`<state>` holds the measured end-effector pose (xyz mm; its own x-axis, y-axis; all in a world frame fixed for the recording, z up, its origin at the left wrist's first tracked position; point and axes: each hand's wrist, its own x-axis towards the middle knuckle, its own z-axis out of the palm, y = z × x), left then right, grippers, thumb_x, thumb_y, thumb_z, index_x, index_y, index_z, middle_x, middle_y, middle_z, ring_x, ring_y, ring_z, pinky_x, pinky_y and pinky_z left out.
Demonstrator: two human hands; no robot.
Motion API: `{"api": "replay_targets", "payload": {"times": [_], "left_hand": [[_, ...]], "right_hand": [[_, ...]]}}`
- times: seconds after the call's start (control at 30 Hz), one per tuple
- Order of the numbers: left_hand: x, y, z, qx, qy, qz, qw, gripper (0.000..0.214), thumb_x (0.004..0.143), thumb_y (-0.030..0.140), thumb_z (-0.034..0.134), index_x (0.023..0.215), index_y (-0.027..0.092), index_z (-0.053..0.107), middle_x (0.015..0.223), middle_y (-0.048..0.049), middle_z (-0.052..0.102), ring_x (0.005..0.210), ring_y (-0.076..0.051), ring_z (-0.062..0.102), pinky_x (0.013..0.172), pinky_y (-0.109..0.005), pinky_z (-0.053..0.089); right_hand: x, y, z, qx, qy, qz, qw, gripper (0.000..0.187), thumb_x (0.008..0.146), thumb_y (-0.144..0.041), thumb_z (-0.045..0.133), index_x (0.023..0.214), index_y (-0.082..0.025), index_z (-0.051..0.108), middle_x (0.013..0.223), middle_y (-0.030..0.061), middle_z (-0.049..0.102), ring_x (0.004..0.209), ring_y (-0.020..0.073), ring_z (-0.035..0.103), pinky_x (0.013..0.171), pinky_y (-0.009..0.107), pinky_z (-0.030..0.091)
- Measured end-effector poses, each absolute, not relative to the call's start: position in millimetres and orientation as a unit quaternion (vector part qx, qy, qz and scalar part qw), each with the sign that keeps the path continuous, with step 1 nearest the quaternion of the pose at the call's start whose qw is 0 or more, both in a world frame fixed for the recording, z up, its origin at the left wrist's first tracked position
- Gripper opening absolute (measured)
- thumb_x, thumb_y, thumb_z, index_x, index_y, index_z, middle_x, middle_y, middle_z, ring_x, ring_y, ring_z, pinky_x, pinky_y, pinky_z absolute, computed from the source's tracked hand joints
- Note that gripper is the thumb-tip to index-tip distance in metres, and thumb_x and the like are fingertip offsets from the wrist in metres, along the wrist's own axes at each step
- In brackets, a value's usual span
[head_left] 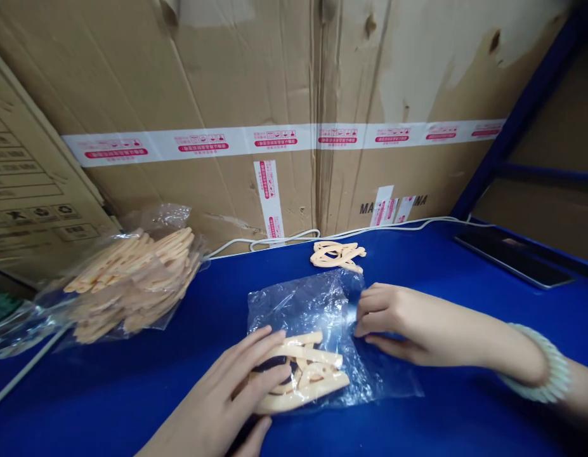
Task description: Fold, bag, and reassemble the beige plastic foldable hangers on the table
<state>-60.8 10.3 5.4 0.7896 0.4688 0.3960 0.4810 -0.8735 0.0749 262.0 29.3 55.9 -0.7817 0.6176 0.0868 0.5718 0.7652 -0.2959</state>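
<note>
Gripping peach plastic pieces (313, 374) inside the clear bag (303, 304), the left hand (231, 400) faces the right hand (393, 320), which pinches the bag's edge.

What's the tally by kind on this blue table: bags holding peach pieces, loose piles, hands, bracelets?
bags: 2, small bag and big bag
loose pile: 1
hands: 2, left hand and right hand
bracelet: 1
total: 6

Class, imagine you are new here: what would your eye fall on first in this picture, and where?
At the centre the left hand presses peach plastic pieces inside a clear bag, whose edge the right hand pinches. To the left lies a fuller bag of such pieces on the blue table.
</note>
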Motion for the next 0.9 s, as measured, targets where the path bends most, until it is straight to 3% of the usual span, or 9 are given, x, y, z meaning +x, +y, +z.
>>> {"api": "replay_targets", "payload": {"times": [0.1, 0.2, 0.27, 0.43, 0.57, 0.77, 0.9], "left_hand": [[-59.7, 9.7, 4.2, -0.934, -0.281, -0.223, 0.003, 0.041, 0.082, 0.012, 0.056, 0.122, 0.021, 0.054, 0.143, -0.0124, 0.055, 0.133, -0.029, 0.051, 0.106, -0.041, 0.049], [-56.4, 7.7, 3.6, -0.915, -0.317, -0.25, -0.029, 0.031, 0.083, 0.014, 0.057, 0.112, 0.022, 0.054, 0.141, -0.0141, 0.055, 0.129, -0.03, 0.054, 0.101, -0.042, 0.052], [-54.2, 6.0, 3.0, -0.903, -0.334, -0.266, -0.045, 0.021, 0.084, 0.014, 0.055, 0.104, 0.023, 0.054, 0.139, -0.0139, 0.055, 0.127, -0.03, 0.053, 0.1, -0.043, 0.052], [-53.3, 4.4, -0.5, -0.894, -0.344, -0.281, -0.058, 0.019, 0.085, 0.012, 0.056, 0.1, 0.023, 0.054, 0.139, -0.0129, 0.054, 0.128, -0.03, 0.05, 0.102, -0.046, 0.048], [-54.1, 5.9, -1.9, -0.895, -0.34, -0.282, -0.061, 0.019, 0.085, 0.011, 0.055, 0.1, 0.022, 0.055, 0.138, -0.013, 0.053, 0.129, -0.03, 0.048, 0.101, -0.046, 0.048], [-53.7, 5.7, -1.8, -0.893, -0.335, -0.29, -0.077, 0.02, 0.086, 0.01, 0.055, 0.101, 0.022, 0.056, 0.139, -0.012, 0.054, 0.13, -0.03, 0.048, 0.102, -0.046, 0.047], [-55.6, 3.6, 0.1, -0.89, -0.329, -0.292, -0.123, 0.03, 0.085, 0.013, 0.059, 0.112, 0.026, 0.055, 0.141, -0.0108, 0.054, 0.134, -0.031, 0.045, 0.107, -0.048, 0.044]], "right_hand": [[257.9, 32.2, 45.4, -0.308, -0.939, 0.1, 0.114, 0.031, 0.095, -0.021, 0.053, 0.125, -0.017, 0.063, 0.111, 0.0125, 0.063, 0.102, 0.0228, 0.056, 0.092, 0.04, 0.046], [250.7, 29.2, 36.9, -0.288, -0.94, 0.131, 0.125, 0.058, 0.094, -0.035, 0.058, 0.147, -0.016, 0.042, 0.145, 0.0186, 0.045, 0.132, 0.027, 0.042, 0.107, 0.043, 0.039], [245.5, 25.8, 33.7, -0.294, -0.938, 0.142, 0.12, 0.072, 0.09, -0.042, 0.063, 0.151, -0.016, 0.035, 0.152, 0.0197, 0.036, 0.138, 0.0303, 0.035, 0.111, 0.048, 0.035], [234.1, 18.5, 36.1, -0.309, -0.924, 0.187, 0.122, 0.074, 0.079, -0.029, 0.066, 0.148, -0.019, 0.04, 0.142, 0.0137, 0.053, 0.126, 0.0313, 0.047, 0.111, 0.055, 0.029], [231.2, 15.7, 39.7, -0.301, -0.921, 0.215, 0.125, 0.083, 0.074, -0.03, 0.069, 0.15, -0.019, 0.037, 0.142, 0.0134, 0.053, 0.126, 0.0317, 0.047, 0.11, 0.052, 0.031], [226.2, 14.5, 32.8, -0.335, -0.917, 0.178, 0.124, 0.083, 0.08, -0.055, 0.068, 0.147, -0.014, 0.041, 0.134, 0.0199, 0.057, 0.119, 0.034, 0.05, 0.102, 0.052, 0.038], [218.9, 12.4, 21.6, -0.349, -0.909, 0.172, 0.15, 0.066, 0.086, -0.037, 0.061, 0.145, -0.013, 0.043, 0.126, 0.0191, 0.06, 0.112, 0.0317, 0.054, 0.098, 0.05, 0.042]]}}
